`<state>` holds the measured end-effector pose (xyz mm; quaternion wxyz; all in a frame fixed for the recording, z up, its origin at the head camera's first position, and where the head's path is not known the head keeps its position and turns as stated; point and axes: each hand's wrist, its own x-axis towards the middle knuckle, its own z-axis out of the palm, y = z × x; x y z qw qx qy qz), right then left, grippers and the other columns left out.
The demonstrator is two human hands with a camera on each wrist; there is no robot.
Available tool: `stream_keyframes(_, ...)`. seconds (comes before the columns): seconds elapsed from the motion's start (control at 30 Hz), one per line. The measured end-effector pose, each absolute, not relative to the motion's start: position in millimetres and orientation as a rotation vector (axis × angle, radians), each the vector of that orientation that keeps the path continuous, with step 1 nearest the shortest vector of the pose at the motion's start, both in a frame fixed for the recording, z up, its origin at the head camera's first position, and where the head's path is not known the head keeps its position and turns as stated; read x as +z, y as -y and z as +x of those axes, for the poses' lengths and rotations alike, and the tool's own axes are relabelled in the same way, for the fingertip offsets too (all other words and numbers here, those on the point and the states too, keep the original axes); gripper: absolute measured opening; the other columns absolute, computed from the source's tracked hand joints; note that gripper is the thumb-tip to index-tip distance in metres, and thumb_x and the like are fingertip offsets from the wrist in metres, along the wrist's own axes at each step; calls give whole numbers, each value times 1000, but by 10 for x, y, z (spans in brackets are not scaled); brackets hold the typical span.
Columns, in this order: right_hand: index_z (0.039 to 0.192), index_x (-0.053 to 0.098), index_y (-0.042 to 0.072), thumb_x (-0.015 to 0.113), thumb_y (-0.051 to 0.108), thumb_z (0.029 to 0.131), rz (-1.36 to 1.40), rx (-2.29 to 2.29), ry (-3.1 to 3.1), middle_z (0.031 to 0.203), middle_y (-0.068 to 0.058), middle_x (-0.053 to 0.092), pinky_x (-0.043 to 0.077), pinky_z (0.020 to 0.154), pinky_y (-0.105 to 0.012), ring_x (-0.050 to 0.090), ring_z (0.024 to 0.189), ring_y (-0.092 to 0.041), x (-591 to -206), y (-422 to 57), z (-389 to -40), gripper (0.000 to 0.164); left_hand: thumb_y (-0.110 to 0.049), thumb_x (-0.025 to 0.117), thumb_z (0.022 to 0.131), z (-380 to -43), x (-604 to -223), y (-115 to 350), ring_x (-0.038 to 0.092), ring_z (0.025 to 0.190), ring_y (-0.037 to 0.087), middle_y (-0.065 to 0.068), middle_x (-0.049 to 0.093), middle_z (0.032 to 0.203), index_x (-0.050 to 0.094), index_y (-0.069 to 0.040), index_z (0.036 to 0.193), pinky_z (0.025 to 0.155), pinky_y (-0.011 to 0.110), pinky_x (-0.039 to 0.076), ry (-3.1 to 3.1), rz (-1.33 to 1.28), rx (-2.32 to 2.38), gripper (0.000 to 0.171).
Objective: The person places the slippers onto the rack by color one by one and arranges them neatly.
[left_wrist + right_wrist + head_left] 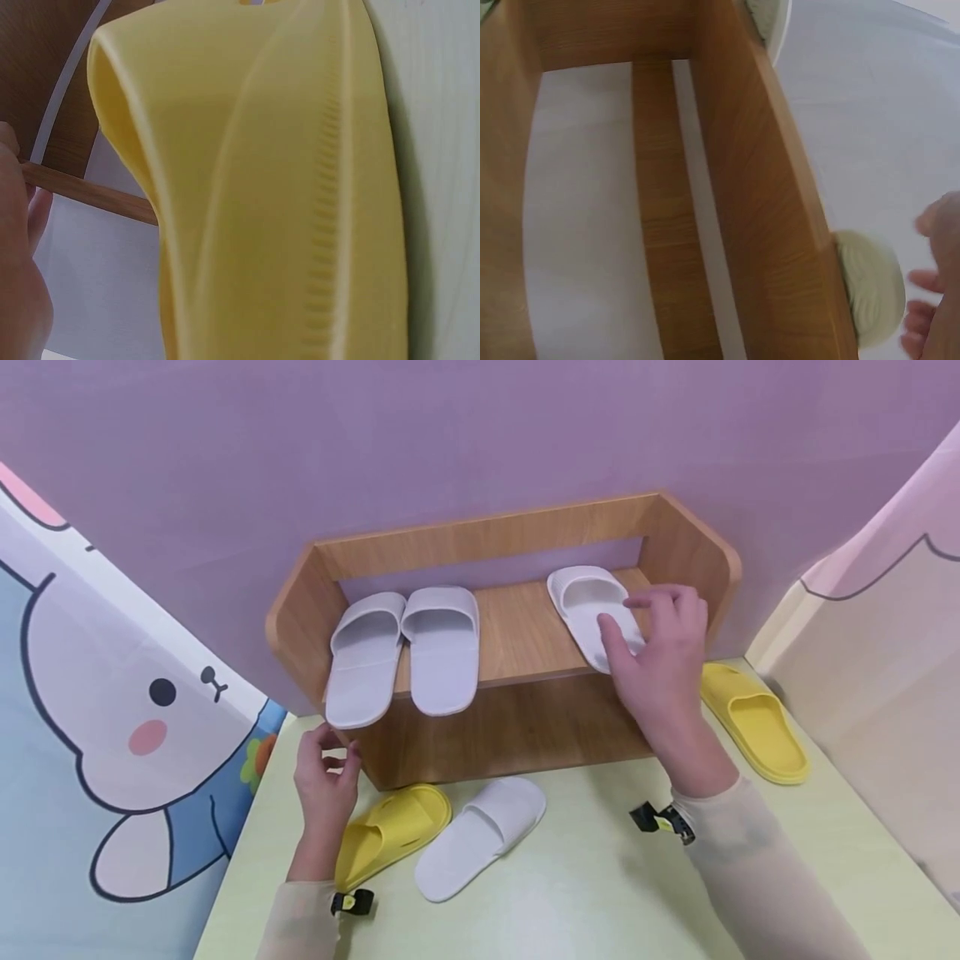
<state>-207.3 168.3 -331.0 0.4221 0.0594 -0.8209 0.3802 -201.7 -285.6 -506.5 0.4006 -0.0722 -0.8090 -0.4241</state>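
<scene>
A wooden shoe rack (525, 668) stands against the purple wall. At its left side my left hand (326, 785) grips the front edge of the side panel (90, 193) between thumb and fingers. My right hand (663, 660) hovers over a white slipper (588, 622) at the right of the upper shelf, thumb and fingers spread. A gap shows between the right hand (937, 277) and the slipper's end (870, 289) in the right wrist view. Two more white slippers, one left (363, 668) and one beside it (444, 656), lie on that shelf's left part.
On the pale green surface below lie a yellow slipper (397, 822) by my left wrist and a white slipper (472, 847) next to it. Another yellow slipper (757, 727) rests right of the rack. A cartoon-printed panel (97, 693) stands at the left.
</scene>
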Motion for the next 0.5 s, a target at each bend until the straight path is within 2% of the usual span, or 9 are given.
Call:
stream_keyframes(0.17, 106, 71, -7, 72, 18, 99, 288, 991, 1789, 112, -27, 63, 38, 91, -35, 56, 112, -37, -3396, -1790, -1999, 26, 4, 81, 93, -2024, -5051, 2866, 63, 100, 9, 14, 66, 109, 65, 0, 133, 74, 8, 53, 2041, -187, -1074, 42)
stream_keyframes(0.27, 95, 67, -14, 66, 12, 97, 330, 1058, 1648, 100, -30, 62, 42, 85, -29, 57, 101, -24, -3374, -1808, -1886, 26, 4, 80, 94, -2025, -5043, 2874, 64, 100, 10, 16, 66, 109, 65, 1, 132, 74, 8, 53, 2044, -196, -1070, 41)
stream_keyframes(0.4, 82, 56, -19, 59, 3, 94, 352, 1198, 1435, 83, -22, 57, 44, 82, -24, 55, 91, -12, -3416, -1862, -1775, 25, 2, 80, 95, -2025, -5046, 2880, 65, 100, 14, 16, 66, 110, 65, 1, 132, 75, 8, 53, 2057, -204, -1055, 40)
stream_keyframes(0.5, 78, 52, -19, 58, -1, 91, 359, 1250, 1337, 77, -17, 54, 43, 81, -22, 55, 86, -12, -3574, -1970, -1773, 23, 2, 80, 95, -2019, -5062, 2878, 65, 100, 15, 15, 66, 110, 65, 0, 132, 74, 10, 54, 2054, -204, -1047, 40)
